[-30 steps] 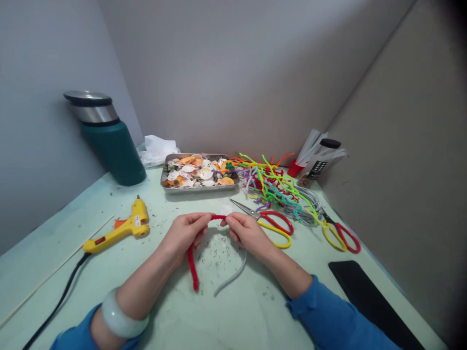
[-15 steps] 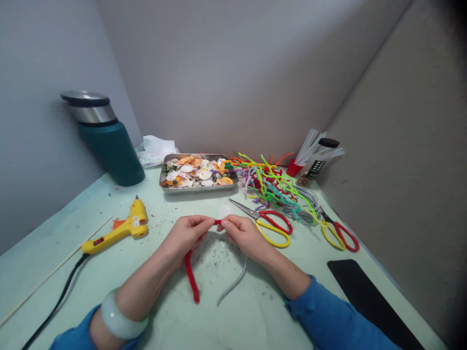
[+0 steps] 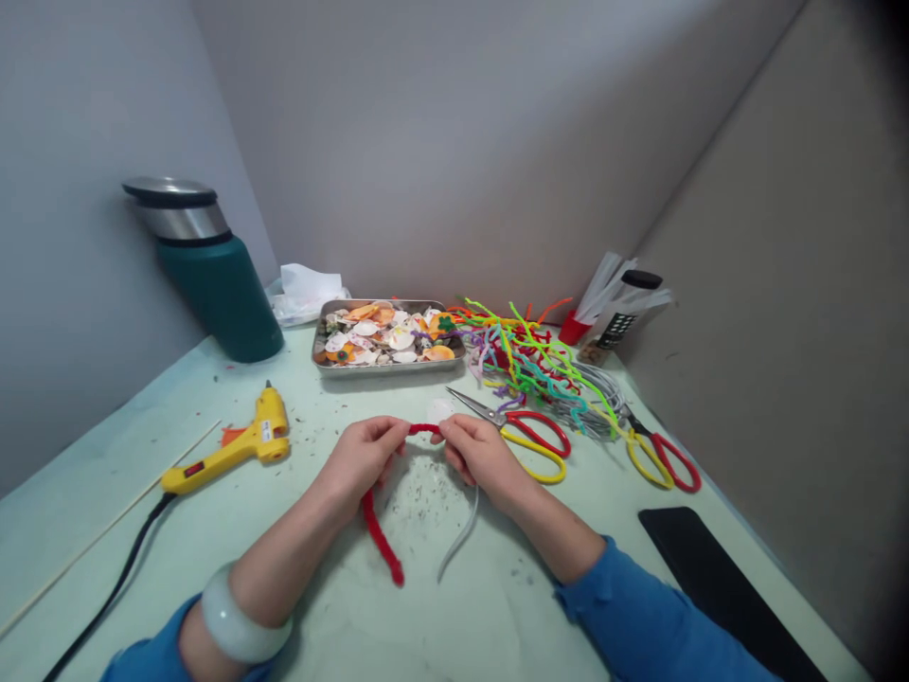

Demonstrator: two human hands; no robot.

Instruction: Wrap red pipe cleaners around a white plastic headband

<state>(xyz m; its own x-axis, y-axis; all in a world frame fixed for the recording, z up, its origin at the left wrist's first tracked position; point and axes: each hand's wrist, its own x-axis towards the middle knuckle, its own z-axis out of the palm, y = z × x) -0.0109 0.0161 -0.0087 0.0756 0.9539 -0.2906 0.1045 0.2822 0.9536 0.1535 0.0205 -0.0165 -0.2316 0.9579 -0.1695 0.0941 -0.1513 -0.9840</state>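
Between my two hands stretches a short span of red pipe cleaner (image 3: pixel 424 428). My left hand (image 3: pixel 365 459) pinches it at one side, and a longer red tail hangs down below that palm toward the table. At the other side my right hand (image 3: pixel 477 455) pinches the red piece between thumb and fingers. A thin grey wire (image 3: pixel 460 542) comes out beneath my right hand and curves down over the table. Whether the wire runs inside the red pipe cleaner is hidden by my fingers. Red-and-yellow scissors (image 3: pixel 525 438) lie just beyond my right hand.
A yellow glue gun (image 3: pixel 248 445) with a black cord lies left, near a thin stick (image 3: pixel 114 526). Behind are a green bottle (image 3: pixel 220 294), a metal tray (image 3: pixel 390 371) of shells and tangled pipe cleaners (image 3: pixel 525 365). More scissors (image 3: pixel 664 459) and a black strip (image 3: pixel 710 568) lie right.
My hands have drawn slightly apart, so more of the red pipe cleaner shows between them. The hanging red tail and the grey wire's end have swung a little to the right.
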